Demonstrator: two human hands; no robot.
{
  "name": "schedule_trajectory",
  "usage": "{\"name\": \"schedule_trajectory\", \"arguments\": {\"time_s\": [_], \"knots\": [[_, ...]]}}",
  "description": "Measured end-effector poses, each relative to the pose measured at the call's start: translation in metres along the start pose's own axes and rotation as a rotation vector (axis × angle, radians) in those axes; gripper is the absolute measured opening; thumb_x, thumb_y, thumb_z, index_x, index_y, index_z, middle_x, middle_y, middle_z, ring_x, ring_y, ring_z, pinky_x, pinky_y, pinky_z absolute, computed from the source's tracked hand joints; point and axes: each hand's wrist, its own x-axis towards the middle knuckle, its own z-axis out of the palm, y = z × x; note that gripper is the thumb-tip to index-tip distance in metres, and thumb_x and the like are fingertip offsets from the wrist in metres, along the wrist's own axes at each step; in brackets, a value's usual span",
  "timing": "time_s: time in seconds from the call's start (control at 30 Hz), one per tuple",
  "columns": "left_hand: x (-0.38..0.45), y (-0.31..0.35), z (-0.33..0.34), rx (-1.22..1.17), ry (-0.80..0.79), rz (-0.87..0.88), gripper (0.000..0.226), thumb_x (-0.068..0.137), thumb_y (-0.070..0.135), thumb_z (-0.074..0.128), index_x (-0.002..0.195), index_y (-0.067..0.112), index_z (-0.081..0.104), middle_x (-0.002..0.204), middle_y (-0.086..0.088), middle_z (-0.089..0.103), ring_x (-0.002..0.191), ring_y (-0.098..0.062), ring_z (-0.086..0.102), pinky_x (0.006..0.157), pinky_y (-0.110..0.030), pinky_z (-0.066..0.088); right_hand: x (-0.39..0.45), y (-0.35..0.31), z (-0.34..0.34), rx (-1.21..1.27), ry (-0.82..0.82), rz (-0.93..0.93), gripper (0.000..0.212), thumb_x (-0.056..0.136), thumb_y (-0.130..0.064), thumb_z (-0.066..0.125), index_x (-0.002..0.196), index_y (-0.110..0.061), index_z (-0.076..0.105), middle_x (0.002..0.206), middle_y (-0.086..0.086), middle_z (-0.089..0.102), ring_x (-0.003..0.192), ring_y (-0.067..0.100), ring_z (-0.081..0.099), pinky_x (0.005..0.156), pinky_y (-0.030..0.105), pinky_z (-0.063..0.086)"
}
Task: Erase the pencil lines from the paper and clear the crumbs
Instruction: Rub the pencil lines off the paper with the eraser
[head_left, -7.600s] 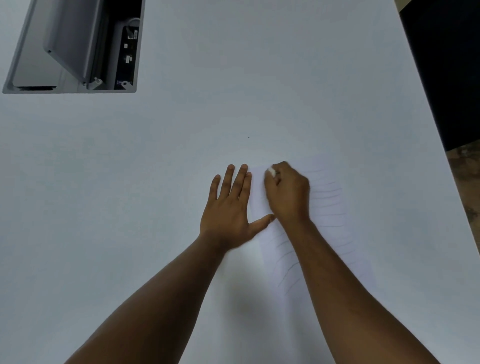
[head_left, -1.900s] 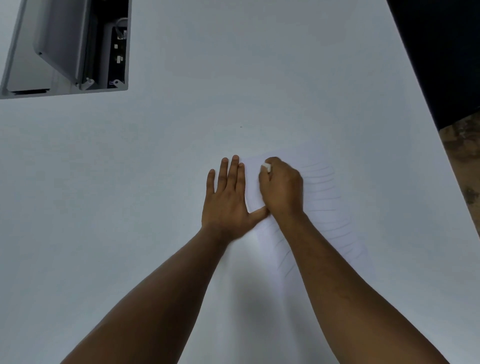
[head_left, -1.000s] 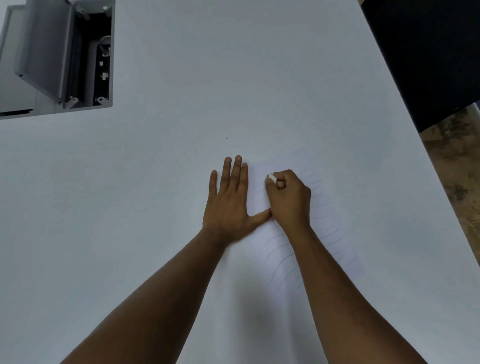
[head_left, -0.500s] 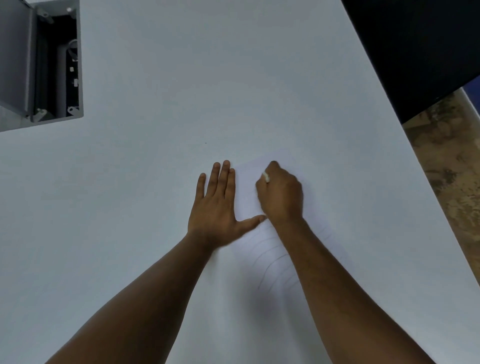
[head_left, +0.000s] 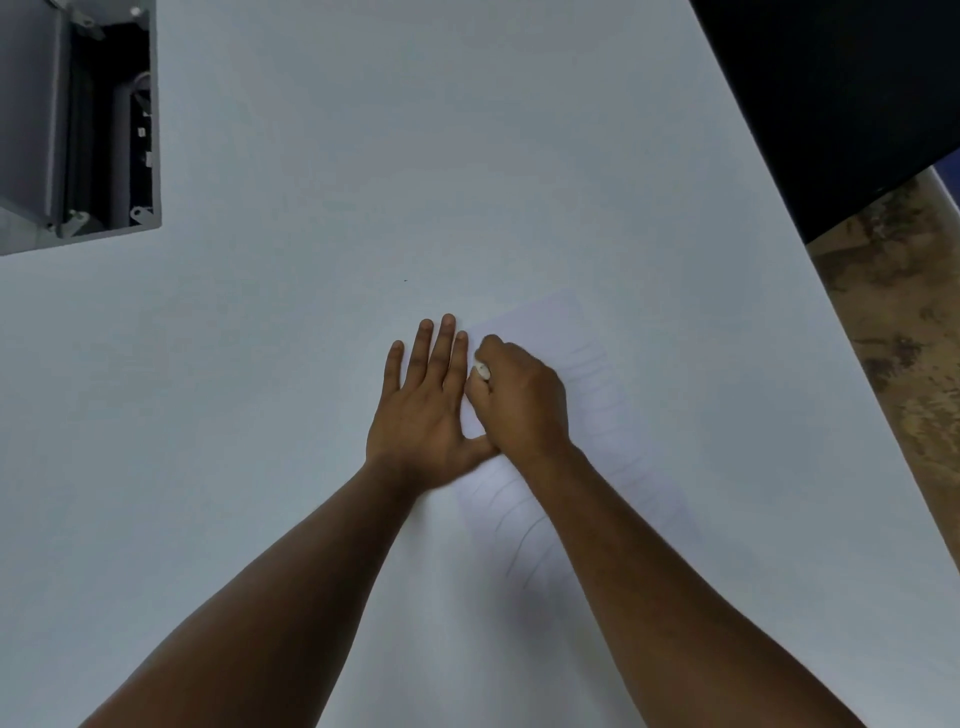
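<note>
Your left hand (head_left: 426, 415) lies flat pinning the paper's (head_left: 597, 415) left edge to the bench (head_left: 311, 312) while your right hand (head_left: 519, 400), nearer, pinches the eraser (head_left: 482, 370) at its far-left corner; the sheet's length and pencil lines (head_left: 519, 540) trail back toward you.

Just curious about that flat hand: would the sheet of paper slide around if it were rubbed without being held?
Probably. The paper looks thin and lies loose on the smooth table. The left hand lies flat at its edge, likely steadying it while the right hand rubs with the eraser.
</note>
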Motion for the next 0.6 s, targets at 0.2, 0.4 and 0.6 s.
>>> {"name": "schedule_trajectory", "arguments": {"time_s": [0.2,0.4,0.6], "knots": [[-0.001,0.005,-0.003,-0.025,-0.020,-0.042,0.119,0.084,0.094,0.022,0.165,0.011,-0.005,0.173,-0.004,-0.015,0.158,-0.021,-0.021,0.129,-0.052,-0.004,0.012,0.055,-0.030,-0.110,0.160,0.171,0.007,0.079,-0.010,0.062,0.079,-0.010,0.055,0.067,0.011,0.057,0.058,0.035,0.057,0.049,0.032,0.040],[-0.001,0.006,-0.005,-0.024,-0.019,-0.043,0.118,0.085,0.094,0.022,0.165,0.011,-0.005,0.173,-0.003,-0.015,0.158,-0.021,-0.021,0.129,-0.052,-0.004,0.013,0.060,-0.040,-0.020,0.190,0.197,0.004,0.082,-0.009,0.056,0.079,-0.008,0.055,0.067,0.010,0.060,0.059,0.033,0.056,0.051,0.033,0.043],[0.000,0.001,-0.001,-0.001,-0.001,0.003,0.117,0.084,0.091,0.020,0.165,0.007,0.008,0.174,-0.010,-0.003,0.160,-0.027,-0.011,0.128,-0.054,0.000,0.002,-0.008,-0.002,0.071,-0.019,0.025,0.011,0.094,-0.021,0.055,0.090,-0.012,0.060,0.073,0.003,0.062,0.062,0.022,0.059,0.054,0.035,0.050]]}}
